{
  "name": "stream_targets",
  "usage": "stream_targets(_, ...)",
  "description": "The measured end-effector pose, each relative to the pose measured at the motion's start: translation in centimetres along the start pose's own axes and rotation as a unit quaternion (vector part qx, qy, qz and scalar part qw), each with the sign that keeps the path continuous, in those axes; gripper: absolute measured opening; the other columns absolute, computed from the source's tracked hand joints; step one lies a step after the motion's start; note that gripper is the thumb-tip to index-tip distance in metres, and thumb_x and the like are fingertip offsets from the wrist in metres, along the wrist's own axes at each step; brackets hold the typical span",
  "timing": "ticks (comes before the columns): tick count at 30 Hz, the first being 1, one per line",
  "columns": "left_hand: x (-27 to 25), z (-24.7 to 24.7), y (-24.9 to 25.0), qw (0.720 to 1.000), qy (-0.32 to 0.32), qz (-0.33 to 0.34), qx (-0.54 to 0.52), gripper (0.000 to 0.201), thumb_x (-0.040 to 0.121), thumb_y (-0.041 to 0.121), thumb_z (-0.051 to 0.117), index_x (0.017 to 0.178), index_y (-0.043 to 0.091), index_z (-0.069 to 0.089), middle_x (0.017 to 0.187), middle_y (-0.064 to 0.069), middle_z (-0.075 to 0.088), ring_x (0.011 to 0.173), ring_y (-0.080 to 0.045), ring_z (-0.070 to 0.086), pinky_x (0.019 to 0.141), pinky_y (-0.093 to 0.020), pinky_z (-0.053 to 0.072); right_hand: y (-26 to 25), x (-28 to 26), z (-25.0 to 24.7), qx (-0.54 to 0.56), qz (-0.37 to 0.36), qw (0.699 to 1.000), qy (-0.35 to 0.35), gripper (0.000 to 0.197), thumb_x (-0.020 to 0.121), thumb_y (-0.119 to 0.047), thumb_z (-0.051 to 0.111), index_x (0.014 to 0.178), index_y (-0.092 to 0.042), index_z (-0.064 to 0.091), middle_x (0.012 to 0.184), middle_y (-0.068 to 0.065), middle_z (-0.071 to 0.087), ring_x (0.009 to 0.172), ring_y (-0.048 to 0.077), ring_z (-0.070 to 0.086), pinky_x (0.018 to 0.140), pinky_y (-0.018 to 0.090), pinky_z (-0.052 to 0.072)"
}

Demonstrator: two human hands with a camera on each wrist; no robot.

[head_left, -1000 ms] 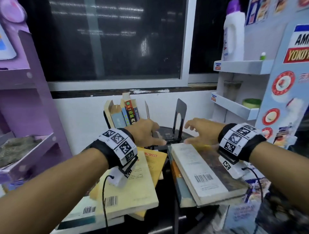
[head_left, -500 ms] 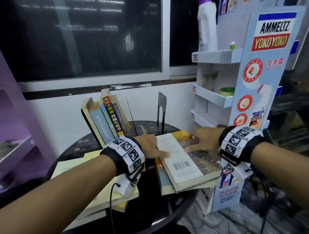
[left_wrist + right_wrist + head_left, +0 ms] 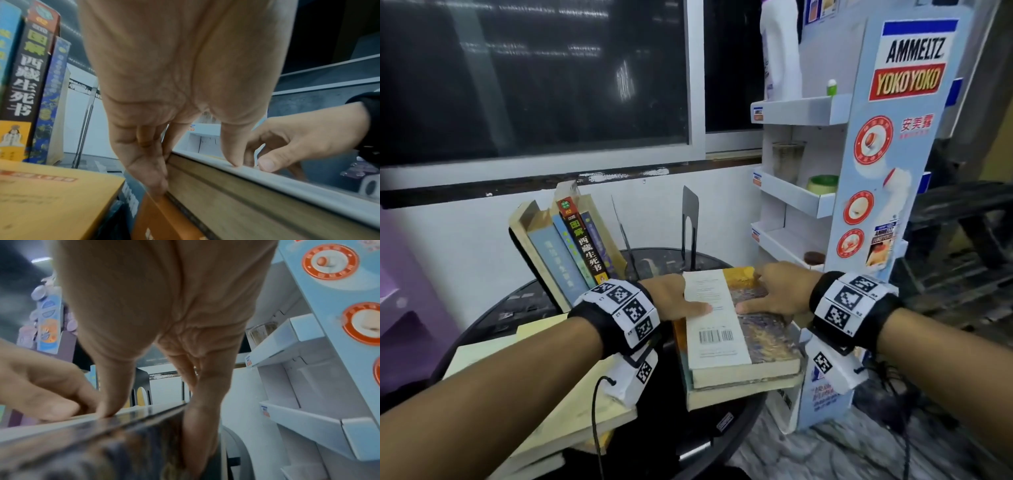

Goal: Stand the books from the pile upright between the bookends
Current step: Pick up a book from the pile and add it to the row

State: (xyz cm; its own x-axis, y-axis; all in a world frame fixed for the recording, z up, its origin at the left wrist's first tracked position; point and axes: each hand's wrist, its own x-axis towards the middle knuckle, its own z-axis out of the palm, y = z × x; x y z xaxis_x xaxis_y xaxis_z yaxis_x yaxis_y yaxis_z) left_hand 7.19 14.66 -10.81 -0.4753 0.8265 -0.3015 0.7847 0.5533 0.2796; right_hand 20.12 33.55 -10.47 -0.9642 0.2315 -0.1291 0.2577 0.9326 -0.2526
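- Head view: two hands are on one book. The left hand (image 3: 671, 301) grasps the left edge of the top book (image 3: 726, 318), thumb lying flat on its white back cover, the other fingers hidden below the edge. The right hand (image 3: 779, 291) holds the right side, thumb stretched across the cover.
- The top book lies flat on the right pile (image 3: 743, 390), which shows at least three books; the exact count is hidden. It sits at the right front of the round dark surface (image 3: 496, 308).
- A second pile (image 3: 571, 425) of yellowish books lies under the left forearm; I count about three, though the lower ones are partly covered.
- Five standing books (image 3: 571, 246) lean leftward at the back of the surface. Two thin black bookends show to their right: a slanted one (image 3: 624, 236) touching the row and an upright one (image 3: 690, 219) standing apart, with a gap between them.
- A white display rack (image 3: 801, 195) with three shelves stands right of the surface.
- Left wrist view: the left hand (image 3: 164, 113) wraps its fingers (image 3: 152, 170) down the book's (image 3: 246, 194) side and sets the thumb on top; the right hand (image 3: 298, 138) touches the same cover with curled fingers.
- Right wrist view: the right hand (image 3: 164, 337) clamps the book (image 3: 102, 443), thumb on top and fingers (image 3: 201, 418) down the far side. The left hand (image 3: 41, 389) rests on the cover beside it.
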Motion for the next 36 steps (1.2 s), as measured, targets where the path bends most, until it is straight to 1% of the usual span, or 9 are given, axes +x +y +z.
stream_targets(4, 1.3, -1.2, 0.3, 0.999, -0.004, -0.004, 0.033, 0.041, 0.102, 0.045, 0.047, 0.130, 0.020, 0.063, 0.109, 0.003, 0.066, 0.082, -0.008, 0.057, 0.068, -0.015, 0.039, 1.3, 0.1, 0.8, 0.043, 0.003, 0.999, 0.027, 0.031, 0.083, -0.056, 0.070, 0.098, -0.033, 0.054, 0.077, -0.017, 0.060, 0.067, -0.005, 0.056, 0.059, 0.009, 0.043)
stream_targets(6, 2.1, -1.6, 0.2, 0.999, -0.001, -0.016, 0.045, 0.044, 0.100, 0.050, 0.049, 0.124, 0.017, 0.066, 0.115, -0.005, 0.069, 0.092, -0.020, 0.063, 0.064, -0.017, 0.036, 1.9, 0.5, 0.9, 0.074, 0.008, 0.997, 0.031, 0.036, 0.082, -0.055, 0.072, 0.104, -0.029, 0.059, 0.092, -0.007, 0.070, 0.077, 0.007, 0.066, 0.069, 0.021, 0.055)
stream_targets(8, 3.2, -1.6, -0.2, 0.998, -0.006, -0.030, 0.054, 0.047, 0.096, 0.058, 0.049, 0.120, 0.022, 0.067, 0.113, -0.005, 0.068, 0.094, -0.023, 0.061, 0.065, -0.019, 0.039, 2.3, 0.5, 0.9, 0.092, 0.005, 0.996, 0.014, 0.020, 0.085, -0.051, 0.071, 0.092, -0.040, 0.055, 0.096, -0.007, 0.071, 0.074, 0.004, 0.065, 0.060, 0.014, 0.052)
stream_targets(12, 5.2, -2.3, -1.2, 0.990, -0.007, -0.079, 0.121, 0.071, 0.077, 0.088, 0.040, 0.104, 0.028, 0.068, 0.096, 0.004, 0.067, 0.087, -0.017, 0.061, 0.075, -0.030, 0.046, 3.1, 1.5, 1.1, 0.100, 0.013, 0.995, 0.007, 0.028, 0.080, -0.067, 0.063, 0.101, -0.048, 0.060, 0.109, -0.012, 0.070, 0.096, 0.009, 0.064, 0.083, 0.018, 0.046)
stream_targets(15, 6.3, -2.5, -1.7, 0.992, -0.025, -0.082, 0.098, 0.084, 0.069, 0.094, 0.037, 0.121, 0.034, 0.065, 0.117, 0.006, 0.068, 0.107, -0.020, 0.062, 0.100, -0.038, 0.045, 3.6, 2.2, 1.2, 0.120, 0.034, 0.992, -0.006, 0.045, 0.078, -0.073, 0.060, 0.113, -0.044, 0.064, 0.113, -0.012, 0.068, 0.101, 0.010, 0.062, 0.085, 0.022, 0.043)
stream_targets(19, 6.4, -2.6, -1.9, 0.996, -0.065, -0.055, 0.010, 0.075, 0.074, 0.088, 0.046, 0.127, 0.039, 0.063, 0.125, 0.009, 0.067, 0.116, -0.017, 0.060, 0.110, -0.039, 0.038, 4.0, 2.5, 1.4, 0.168, 0.030, 0.985, -0.033, 0.020, 0.082, -0.068, 0.060, 0.095, -0.053, 0.063, 0.106, -0.022, 0.067, 0.096, -0.003, 0.060, 0.092, 0.018, 0.041)
stream_targets(26, 7.1, -2.2, -2.6, 0.999, -0.031, -0.030, -0.022, 0.075, 0.072, 0.087, 0.049, 0.124, 0.036, 0.066, 0.116, 0.007, 0.072, 0.110, -0.016, 0.065, 0.106, -0.039, 0.045, 4.6, 3.5, 2.0, 0.215, -0.002, 0.975, -0.047, 0.056, 0.071, -0.077, 0.062, 0.119, -0.049, 0.065, 0.115, -0.026, 0.069, 0.110, -0.004, 0.062, 0.104, 0.021, 0.039)
stream_targets(28, 7.2, -2.0, -2.8, 0.999, -0.022, -0.026, -0.025, 0.085, 0.063, 0.093, 0.047, 0.123, 0.036, 0.067, 0.111, 0.008, 0.073, 0.106, -0.015, 0.067, 0.103, -0.038, 0.048, 4.7, 3.5, 2.0, 0.224, -0.003, 0.973, -0.049, 0.054, 0.073, -0.075, 0.064, 0.119, -0.048, 0.065, 0.115, -0.027, 0.069, 0.109, -0.006, 0.062, 0.101, 0.018, 0.040)
stream_targets(36, 6.3, -1.8, -2.6, 0.995, 0.032, 0.003, -0.092, 0.051, 0.084, 0.068, 0.060, 0.121, 0.034, 0.070, 0.108, 0.014, 0.074, 0.103, -0.008, 0.067, 0.093, -0.024, 0.048, 4.5, 2.7, 1.7, 0.255, -0.016, 0.966, -0.038, 0.037, 0.085, -0.054, 0.069, 0.121, -0.045, 0.064, 0.115, -0.029, 0.068, 0.105, -0.013, 0.061, 0.091, 0.008, 0.039)
